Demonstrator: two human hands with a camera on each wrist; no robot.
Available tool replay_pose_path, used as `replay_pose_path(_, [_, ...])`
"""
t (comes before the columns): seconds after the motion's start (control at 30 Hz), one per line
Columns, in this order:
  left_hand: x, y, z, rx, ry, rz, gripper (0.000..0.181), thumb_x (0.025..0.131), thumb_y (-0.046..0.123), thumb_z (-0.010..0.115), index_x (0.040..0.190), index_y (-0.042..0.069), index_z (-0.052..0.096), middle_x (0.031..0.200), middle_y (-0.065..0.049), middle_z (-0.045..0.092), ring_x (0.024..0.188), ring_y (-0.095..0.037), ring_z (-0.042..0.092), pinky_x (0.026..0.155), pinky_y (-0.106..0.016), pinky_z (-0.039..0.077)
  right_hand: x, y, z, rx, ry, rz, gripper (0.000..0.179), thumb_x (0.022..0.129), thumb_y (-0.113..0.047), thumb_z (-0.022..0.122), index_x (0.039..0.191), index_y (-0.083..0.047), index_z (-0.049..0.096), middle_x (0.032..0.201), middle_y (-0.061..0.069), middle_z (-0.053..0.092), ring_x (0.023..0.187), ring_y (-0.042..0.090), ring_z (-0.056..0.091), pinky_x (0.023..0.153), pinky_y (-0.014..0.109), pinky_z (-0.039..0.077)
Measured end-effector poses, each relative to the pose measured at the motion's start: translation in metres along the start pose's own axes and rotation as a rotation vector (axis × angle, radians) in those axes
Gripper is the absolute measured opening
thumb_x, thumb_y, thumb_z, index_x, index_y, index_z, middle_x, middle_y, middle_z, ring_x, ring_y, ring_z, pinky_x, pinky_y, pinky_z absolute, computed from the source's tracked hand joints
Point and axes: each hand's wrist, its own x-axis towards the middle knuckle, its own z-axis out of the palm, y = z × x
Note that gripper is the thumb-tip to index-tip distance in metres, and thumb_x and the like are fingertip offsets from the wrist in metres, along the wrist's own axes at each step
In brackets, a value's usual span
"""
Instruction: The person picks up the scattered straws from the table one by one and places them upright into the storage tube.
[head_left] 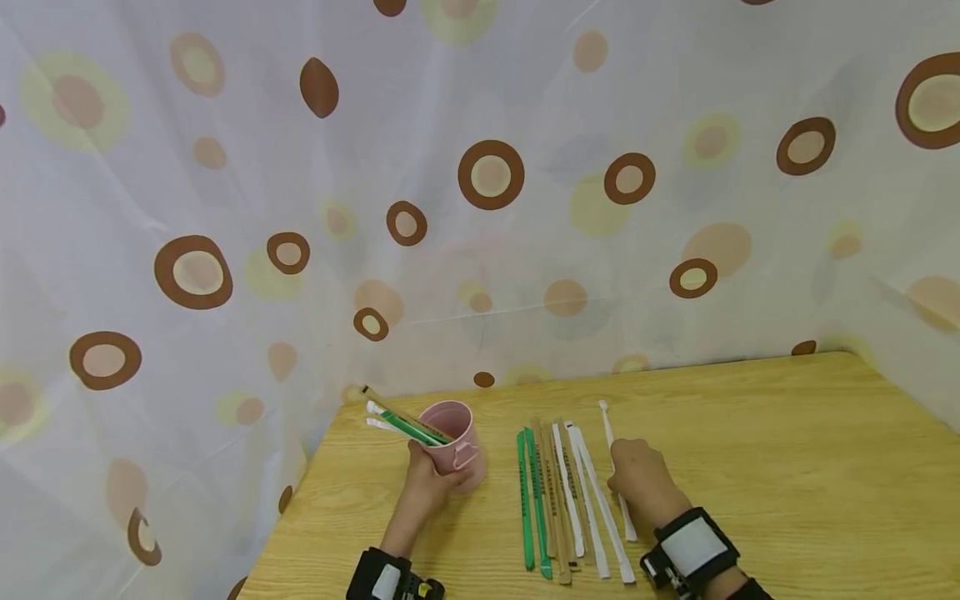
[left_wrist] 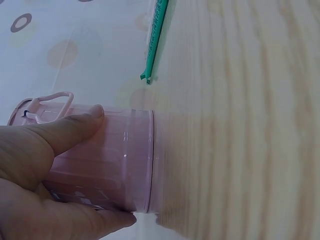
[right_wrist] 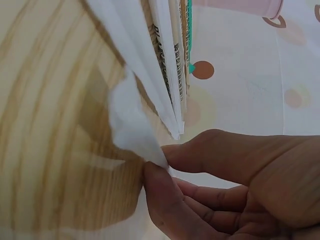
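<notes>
My left hand [head_left: 426, 485] grips a pink cup [head_left: 474, 454] with a small handle, at the left of the table. Thumb and fingers wrap its side in the left wrist view. Several paper-wrapped straws [head_left: 408, 423], green, brown and white, lean out over the cup's left rim. On the right, my right hand [head_left: 645, 479] pinches a white paper-wrapped straw [right_wrist: 132, 122] between thumb and index finger. That straw's far end points toward the wall. Left of this hand, wrapped straws lie side by side: green straws [head_left: 527, 500], brown straws [head_left: 551, 492] and white straws [head_left: 600, 508].
The wooden table [head_left: 787, 467] extends right of the right hand. Behind it and along its left side hangs a white curtain [head_left: 540, 250] with brown and yellow circles. Wrist cameras on black straps [head_left: 693, 550] sit on both wrists.
</notes>
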Motion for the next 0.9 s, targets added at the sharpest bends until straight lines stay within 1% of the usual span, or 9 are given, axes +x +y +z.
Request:
replay_pose_path(0.13, [0.000, 0.002, 0.000, -0.006, -0.007, 0.009, 0.095, 0.068, 0.011, 0.079, 0.135, -0.003, 0.014, 0.133, -0.024, 0.037, 0.125, -0.032, 0.038, 0.103, -0.045, 0.032, 0.001, 0.000, -0.002, -0.019, 0.002, -0.004, 0.022, 0.069, 0.003, 0.066, 0.066, -0.006, 0.046, 0.059, 0.003, 0.043, 0.053, 0.017, 0.042, 0.047, 0.030, 0.038])
replay_pose_path(0.3, [0.001, 0.002, 0.001, -0.020, -0.013, 0.031, 0.095, 0.069, 0.010, 0.079, 0.136, -0.004, 0.013, 0.133, -0.024, 0.037, 0.124, -0.032, 0.039, 0.102, -0.045, 0.033, 0.001, 0.001, -0.002, 0.007, 0.002, 0.006, 0.023, 0.069, 0.003, 0.065, 0.066, -0.006, 0.045, 0.059, 0.004, 0.042, 0.053, 0.018, 0.041, 0.048, 0.029, 0.035])
replay_pose_path(0.43, [0.000, 0.001, 0.001, -0.001, -0.005, 0.009, 0.095, 0.069, 0.011, 0.079, 0.135, -0.004, 0.014, 0.132, -0.025, 0.037, 0.125, -0.032, 0.038, 0.103, -0.045, 0.032, -0.001, 0.001, -0.001, 0.033, -0.008, 0.033, 0.024, 0.068, 0.002, 0.065, 0.065, -0.007, 0.042, 0.059, 0.003, 0.039, 0.054, 0.018, 0.037, 0.048, 0.028, 0.032])
replay_pose_path(0.53, [-0.001, 0.000, 0.000, 0.019, 0.006, -0.010, 0.093, 0.068, 0.013, 0.080, 0.134, -0.005, 0.016, 0.130, -0.024, 0.038, 0.124, -0.032, 0.039, 0.103, -0.045, 0.032, -0.001, -0.001, 0.001, 0.094, -0.042, 0.055, 0.030, 0.068, 0.001, 0.063, 0.061, -0.011, 0.037, 0.058, -0.001, 0.028, 0.052, 0.015, 0.027, 0.048, 0.026, 0.025])
replay_pose_path(0.57, [-0.001, 0.000, -0.001, 0.022, 0.006, -0.011, 0.093, 0.067, 0.013, 0.080, 0.133, -0.005, 0.016, 0.130, -0.024, 0.038, 0.124, -0.033, 0.039, 0.103, -0.046, 0.032, -0.001, -0.001, 0.001, 0.113, -0.052, 0.063, 0.029, 0.069, 0.000, 0.064, 0.061, -0.011, 0.038, 0.058, -0.001, 0.028, 0.052, 0.015, 0.027, 0.049, 0.026, 0.025])
replay_pose_path(0.67, [-0.001, 0.000, -0.002, 0.029, 0.011, -0.011, 0.092, 0.067, 0.013, 0.080, 0.132, -0.005, 0.018, 0.129, -0.024, 0.039, 0.123, -0.033, 0.040, 0.102, -0.046, 0.033, 0.001, -0.001, 0.000, 0.167, -0.066, 0.086, 0.018, 0.071, -0.001, 0.063, 0.064, -0.007, 0.048, 0.061, -0.001, 0.036, 0.053, 0.014, 0.032, 0.050, 0.026, 0.029])
replay_pose_path(0.7, [-0.001, 0.000, -0.002, 0.029, 0.008, -0.007, 0.092, 0.067, 0.013, 0.080, 0.132, -0.005, 0.018, 0.129, -0.024, 0.039, 0.124, -0.034, 0.039, 0.102, -0.047, 0.032, 0.001, -0.001, -0.001, 0.178, -0.067, 0.094, 0.012, 0.072, -0.002, 0.064, 0.070, -0.004, 0.052, 0.064, 0.000, 0.043, 0.055, 0.014, 0.036, 0.051, 0.027, 0.033])
replay_pose_path(0.73, [-0.001, 0.000, -0.002, 0.027, 0.007, -0.009, 0.092, 0.068, 0.013, 0.080, 0.132, -0.005, 0.018, 0.129, -0.024, 0.039, 0.124, -0.033, 0.039, 0.103, -0.046, 0.032, 0.002, 0.000, -0.003, 0.183, -0.065, 0.101, 0.009, 0.073, -0.003, 0.064, 0.076, -0.001, 0.056, 0.068, 0.002, 0.048, 0.058, 0.015, 0.041, 0.052, 0.028, 0.038])
replay_pose_path(0.9, [0.001, 0.000, 0.000, 0.020, 0.005, -0.013, 0.093, 0.068, 0.012, 0.080, 0.133, -0.004, 0.017, 0.130, -0.024, 0.038, 0.125, -0.032, 0.038, 0.104, -0.046, 0.031, 0.006, 0.002, -0.011, 0.240, -0.032, 0.123, 0.014, 0.077, -0.007, 0.064, 0.084, 0.000, 0.054, 0.070, 0.002, 0.047, 0.059, 0.015, 0.041, 0.053, 0.029, 0.037])
